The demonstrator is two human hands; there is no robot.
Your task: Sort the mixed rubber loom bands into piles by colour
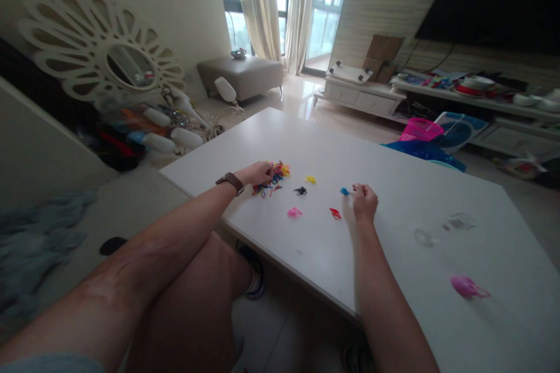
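Observation:
A mixed heap of small coloured bands point(280, 171) lies on the white table point(280, 134). My left hand point(261, 172), with a brown watch on the wrist, is at the heap's left side, its fingers closed on something I cannot make out. Small separate piles lie to the right: yellow point(310, 179), black point(300, 191), pink point(294, 213) and red point(335, 214). My right hand point(364, 201) is just right of a blue pile point(345, 191), fingers curled and pressed together; what they hold, if anything, is too small to name.
On the table's right side lie a clear container point(461, 221), a clear round lid point(424, 237) and a pink object point(467, 287) with a thin loop. Beyond the far edge stand a pink basket point(420, 129) and a blue item. White lamp shades point(160, 143) are at the left.

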